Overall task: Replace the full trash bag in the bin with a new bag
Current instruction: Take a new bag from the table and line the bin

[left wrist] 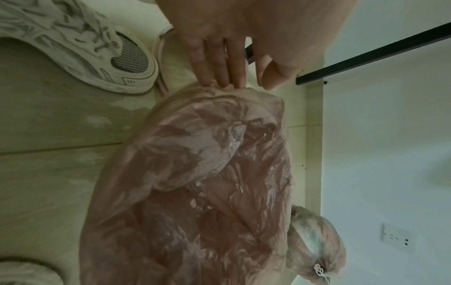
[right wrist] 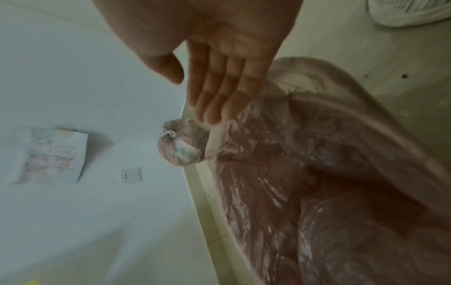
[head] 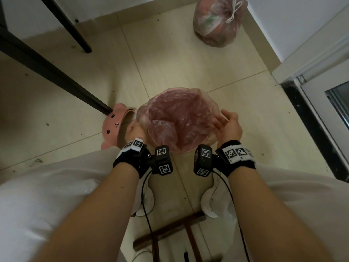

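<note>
A new pink see-through bag lines the bin on the floor, and its mouth is folded out over the rim, so the bin itself is mostly covered. My left hand is at the rim's left side. In the left wrist view its straight fingers touch the folded bag edge. My right hand is at the right side, where its flat fingers rest on the bag's edge. The full bag, tied with a white string, sits on the floor by the far wall.
A pink pig-face lid lies just left of the bin. Black table legs slant across the left. A door frame runs along the right. My white sneakers and a wooden stool frame are close below.
</note>
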